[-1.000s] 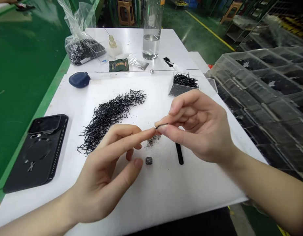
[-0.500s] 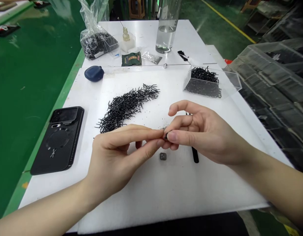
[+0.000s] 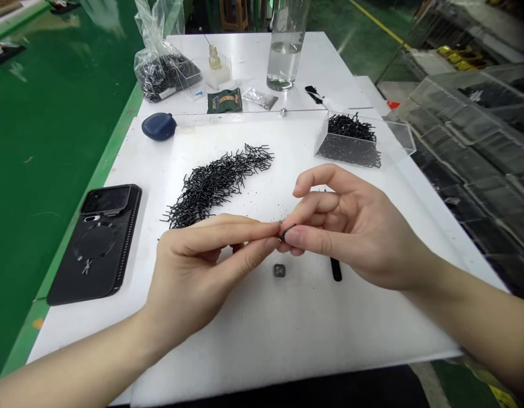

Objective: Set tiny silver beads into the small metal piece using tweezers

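Observation:
My left hand (image 3: 214,266) and my right hand (image 3: 342,226) meet over the white mat. Between their fingertips is a small black piece (image 3: 287,231), mostly covered by the fingers. Thumb and index finger of my left hand pinch at its left end; those of my right hand close on its right side. Just below the fingertips lies a small grey translucent cube (image 3: 279,270). A thin black-handled tool (image 3: 336,268) lies partly under my right hand. Beyond my left hand spreads a heap of thin, bent black pieces (image 3: 214,184).
A clear tray (image 3: 349,152) of black pieces stands at the back right. A black phone (image 3: 102,243) and a dark blue rubber bulb (image 3: 158,126) lie left. Behind are a tall cylinder of liquid (image 3: 284,65), a bag (image 3: 162,73) and a green packet (image 3: 225,101).
The view has shifted slightly. My right fingers have turned a little, so more of the small black piece shows at the fingertips. Both hands stay together.

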`<state>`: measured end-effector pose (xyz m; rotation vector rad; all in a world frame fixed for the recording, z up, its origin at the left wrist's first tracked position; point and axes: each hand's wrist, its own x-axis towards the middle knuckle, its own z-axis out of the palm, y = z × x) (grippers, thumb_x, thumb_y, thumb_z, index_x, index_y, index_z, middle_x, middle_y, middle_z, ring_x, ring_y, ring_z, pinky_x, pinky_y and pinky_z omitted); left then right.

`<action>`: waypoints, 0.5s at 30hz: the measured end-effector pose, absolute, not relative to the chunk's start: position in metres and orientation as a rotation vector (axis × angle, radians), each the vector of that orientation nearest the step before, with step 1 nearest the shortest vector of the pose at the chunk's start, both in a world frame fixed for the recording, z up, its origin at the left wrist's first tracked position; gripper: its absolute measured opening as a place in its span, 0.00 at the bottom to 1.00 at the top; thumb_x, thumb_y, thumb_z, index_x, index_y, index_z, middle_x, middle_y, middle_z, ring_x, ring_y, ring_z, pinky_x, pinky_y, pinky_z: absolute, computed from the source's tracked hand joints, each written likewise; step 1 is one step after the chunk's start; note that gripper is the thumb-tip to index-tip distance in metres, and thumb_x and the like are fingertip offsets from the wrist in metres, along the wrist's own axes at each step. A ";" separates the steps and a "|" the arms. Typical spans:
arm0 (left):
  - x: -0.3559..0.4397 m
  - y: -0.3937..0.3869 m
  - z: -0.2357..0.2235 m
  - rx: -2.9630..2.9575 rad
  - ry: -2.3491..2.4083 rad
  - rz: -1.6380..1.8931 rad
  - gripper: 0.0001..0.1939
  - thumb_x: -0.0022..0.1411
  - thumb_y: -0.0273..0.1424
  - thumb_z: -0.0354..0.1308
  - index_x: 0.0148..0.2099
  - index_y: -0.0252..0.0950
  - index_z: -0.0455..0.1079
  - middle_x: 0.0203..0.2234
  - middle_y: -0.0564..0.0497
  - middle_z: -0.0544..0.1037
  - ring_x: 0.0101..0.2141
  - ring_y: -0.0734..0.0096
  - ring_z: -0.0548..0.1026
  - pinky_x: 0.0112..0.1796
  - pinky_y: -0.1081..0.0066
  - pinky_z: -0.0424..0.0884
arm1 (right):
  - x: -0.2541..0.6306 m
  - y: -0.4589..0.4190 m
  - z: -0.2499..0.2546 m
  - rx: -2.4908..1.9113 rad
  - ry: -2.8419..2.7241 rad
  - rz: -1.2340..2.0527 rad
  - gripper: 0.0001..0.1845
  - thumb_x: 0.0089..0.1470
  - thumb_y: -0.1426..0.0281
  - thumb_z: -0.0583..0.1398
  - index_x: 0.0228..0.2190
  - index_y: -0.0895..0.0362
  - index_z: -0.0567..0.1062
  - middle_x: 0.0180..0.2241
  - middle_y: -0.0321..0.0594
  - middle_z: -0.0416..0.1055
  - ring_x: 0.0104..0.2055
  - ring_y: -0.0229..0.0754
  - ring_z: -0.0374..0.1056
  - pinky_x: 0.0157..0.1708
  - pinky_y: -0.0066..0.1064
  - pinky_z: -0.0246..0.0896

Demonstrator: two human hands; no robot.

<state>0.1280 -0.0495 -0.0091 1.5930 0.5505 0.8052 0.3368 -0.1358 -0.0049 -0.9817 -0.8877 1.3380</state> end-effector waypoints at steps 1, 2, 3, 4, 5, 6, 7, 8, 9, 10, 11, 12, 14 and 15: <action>0.128 -0.050 -0.009 1.594 0.549 0.806 0.13 0.70 0.26 0.78 0.47 0.55 0.91 0.41 0.57 0.93 0.41 0.65 0.91 0.46 0.67 0.90 | 0.337 -0.136 -0.005 -0.990 -0.899 1.324 0.28 0.50 0.89 0.78 0.42 0.48 0.78 0.36 0.26 0.88 0.35 0.36 0.88 0.40 0.20 0.87; 0.128 -0.049 -0.009 1.595 0.549 0.806 0.13 0.70 0.26 0.78 0.46 0.55 0.91 0.41 0.58 0.92 0.41 0.65 0.91 0.46 0.68 0.90 | 0.337 -0.137 -0.006 -1.002 -0.913 1.307 0.28 0.50 0.88 0.78 0.42 0.48 0.78 0.36 0.26 0.88 0.36 0.37 0.88 0.40 0.21 0.87; 0.128 -0.049 -0.009 1.595 0.553 0.806 0.13 0.70 0.25 0.78 0.46 0.55 0.91 0.41 0.58 0.92 0.41 0.65 0.91 0.45 0.68 0.90 | 0.337 -0.137 -0.006 -1.017 -0.926 1.290 0.29 0.50 0.88 0.78 0.42 0.48 0.78 0.36 0.26 0.88 0.36 0.37 0.88 0.40 0.22 0.87; 0.128 -0.049 -0.009 1.597 0.557 0.806 0.13 0.69 0.26 0.78 0.46 0.55 0.91 0.41 0.58 0.92 0.41 0.65 0.91 0.45 0.68 0.90 | 0.337 -0.137 -0.006 -1.035 -0.940 1.274 0.28 0.50 0.87 0.79 0.42 0.48 0.78 0.35 0.26 0.88 0.36 0.38 0.88 0.40 0.22 0.88; 0.128 -0.049 -0.009 1.598 0.564 0.802 0.13 0.69 0.26 0.79 0.46 0.55 0.91 0.41 0.57 0.92 0.41 0.64 0.91 0.45 0.67 0.90 | 0.338 -0.137 -0.006 -1.052 -0.956 1.259 0.28 0.50 0.87 0.79 0.42 0.48 0.79 0.35 0.27 0.88 0.36 0.39 0.88 0.41 0.23 0.88; 0.128 -0.049 -0.010 1.597 0.572 0.800 0.12 0.69 0.27 0.79 0.46 0.55 0.91 0.41 0.57 0.92 0.41 0.64 0.91 0.45 0.67 0.90 | 0.338 -0.138 -0.006 -1.062 -0.973 1.245 0.28 0.50 0.86 0.79 0.43 0.48 0.79 0.35 0.27 0.88 0.36 0.40 0.88 0.41 0.23 0.88; 0.128 -0.049 -0.010 1.597 0.581 0.796 0.12 0.69 0.28 0.79 0.46 0.55 0.91 0.41 0.57 0.93 0.41 0.63 0.91 0.45 0.67 0.90 | 0.338 -0.138 -0.006 -1.067 -0.990 1.233 0.28 0.50 0.86 0.79 0.43 0.48 0.78 0.35 0.27 0.88 0.36 0.40 0.88 0.41 0.23 0.88; 0.128 -0.048 -0.011 1.599 0.587 0.791 0.11 0.68 0.28 0.80 0.45 0.55 0.91 0.42 0.57 0.93 0.42 0.63 0.91 0.45 0.67 0.90 | 0.338 -0.138 -0.006 -1.069 -1.006 1.221 0.28 0.50 0.86 0.79 0.42 0.48 0.78 0.35 0.27 0.88 0.37 0.39 0.88 0.42 0.23 0.88; 0.128 -0.048 -0.011 1.600 0.590 0.789 0.11 0.68 0.28 0.80 0.45 0.55 0.91 0.42 0.57 0.93 0.42 0.63 0.91 0.45 0.67 0.90 | 0.338 -0.138 -0.006 -1.073 -1.023 1.212 0.28 0.51 0.86 0.79 0.42 0.48 0.78 0.36 0.27 0.89 0.37 0.39 0.88 0.42 0.22 0.87; 0.128 -0.048 -0.012 1.600 0.592 0.786 0.12 0.68 0.27 0.80 0.45 0.54 0.91 0.42 0.57 0.93 0.42 0.63 0.91 0.45 0.68 0.90 | 0.339 -0.138 -0.006 -1.079 -1.038 1.200 0.28 0.51 0.86 0.79 0.42 0.47 0.78 0.36 0.27 0.89 0.38 0.38 0.88 0.43 0.22 0.87; 0.128 -0.048 -0.012 1.599 0.595 0.787 0.12 0.67 0.27 0.80 0.44 0.54 0.91 0.41 0.57 0.93 0.42 0.64 0.91 0.45 0.68 0.90 | 0.338 -0.138 -0.005 -1.087 -1.050 1.187 0.27 0.52 0.86 0.78 0.42 0.47 0.78 0.36 0.27 0.89 0.38 0.37 0.88 0.43 0.21 0.86; 0.128 -0.048 -0.012 1.599 0.598 0.785 0.12 0.67 0.26 0.80 0.44 0.54 0.91 0.41 0.57 0.93 0.41 0.64 0.91 0.45 0.69 0.90 | 0.338 -0.139 -0.005 -1.095 -1.061 1.172 0.27 0.52 0.86 0.78 0.42 0.47 0.78 0.36 0.27 0.89 0.38 0.37 0.88 0.43 0.21 0.86; 0.127 -0.048 -0.012 1.592 0.606 0.789 0.12 0.66 0.26 0.80 0.44 0.53 0.92 0.41 0.56 0.93 0.41 0.63 0.91 0.45 0.68 0.90 | 0.338 -0.139 -0.004 -1.101 -1.083 1.143 0.26 0.52 0.86 0.77 0.41 0.47 0.77 0.35 0.27 0.89 0.38 0.37 0.88 0.42 0.21 0.86; 0.127 -0.048 -0.012 1.589 0.609 0.788 0.12 0.66 0.26 0.80 0.44 0.53 0.92 0.40 0.56 0.93 0.41 0.62 0.91 0.44 0.68 0.90 | 0.338 -0.139 -0.004 -1.100 -1.093 1.135 0.26 0.52 0.86 0.77 0.41 0.47 0.77 0.35 0.27 0.89 0.38 0.37 0.88 0.42 0.21 0.86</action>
